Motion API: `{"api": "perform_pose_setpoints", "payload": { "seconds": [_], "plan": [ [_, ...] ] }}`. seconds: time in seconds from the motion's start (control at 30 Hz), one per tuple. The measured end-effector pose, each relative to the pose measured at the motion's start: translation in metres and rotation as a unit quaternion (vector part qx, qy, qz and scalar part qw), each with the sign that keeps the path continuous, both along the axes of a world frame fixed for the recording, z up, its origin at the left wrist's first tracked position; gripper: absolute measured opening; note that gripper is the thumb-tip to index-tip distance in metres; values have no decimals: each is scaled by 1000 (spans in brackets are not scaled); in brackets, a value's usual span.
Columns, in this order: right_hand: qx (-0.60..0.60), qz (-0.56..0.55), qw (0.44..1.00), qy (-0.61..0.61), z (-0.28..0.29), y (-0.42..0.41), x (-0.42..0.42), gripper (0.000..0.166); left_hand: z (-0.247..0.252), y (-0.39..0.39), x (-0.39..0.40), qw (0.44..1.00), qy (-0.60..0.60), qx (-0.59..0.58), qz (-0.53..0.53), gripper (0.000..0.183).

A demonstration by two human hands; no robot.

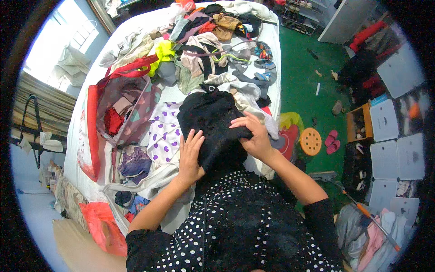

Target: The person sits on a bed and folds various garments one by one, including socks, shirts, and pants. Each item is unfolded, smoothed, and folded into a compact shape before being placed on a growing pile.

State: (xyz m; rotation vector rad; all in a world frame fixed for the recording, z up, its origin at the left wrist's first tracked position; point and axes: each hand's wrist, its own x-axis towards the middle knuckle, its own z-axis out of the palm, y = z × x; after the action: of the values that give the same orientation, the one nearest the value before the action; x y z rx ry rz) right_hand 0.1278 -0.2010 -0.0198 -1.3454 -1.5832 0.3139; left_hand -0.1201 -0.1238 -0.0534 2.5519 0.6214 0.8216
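A black garment (214, 115) lies spread in front of me at the near edge of the bed. My right hand (255, 136) has a fold of its right side bunched between thumb and fingers. On its left edge rests my left hand (191, 158), fingers stretched out; whether it grips the cloth is unclear. Left of that hand is a white cloth with purple hearts (165, 131). Beyond the garment, a cream cloth (244, 90) lies crumpled.
Mixed clothes (204, 29) are heaped across the white-covered bed (136, 20). An open, dotted fabric bag (136, 112) with red handles holds clothes at left. On the green floor at right stand an orange stool (310, 141), pink slippers (332, 141) and stacked storage boxes (384, 156).
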Motion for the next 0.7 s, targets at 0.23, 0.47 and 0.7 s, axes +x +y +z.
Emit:
{"api": "perform_pose_setpoints", "payload": {
  "seconds": [0.23, 0.47, 0.7],
  "plan": [
    [-29, -72, 991, 106, -1, 9, -6, 20, 12, 21, 2, 979, -67, -190, 26, 28],
    [-59, -133, 972, 183, 1, 53, -8, 24, 25, 58, 12, 932, -84, -323, 144, 31],
    [-139, -248, 958, 46, -42, 121, 20, 46, -1, 112, 31, 905, -95, -371, 185, 33]
  ]
}}
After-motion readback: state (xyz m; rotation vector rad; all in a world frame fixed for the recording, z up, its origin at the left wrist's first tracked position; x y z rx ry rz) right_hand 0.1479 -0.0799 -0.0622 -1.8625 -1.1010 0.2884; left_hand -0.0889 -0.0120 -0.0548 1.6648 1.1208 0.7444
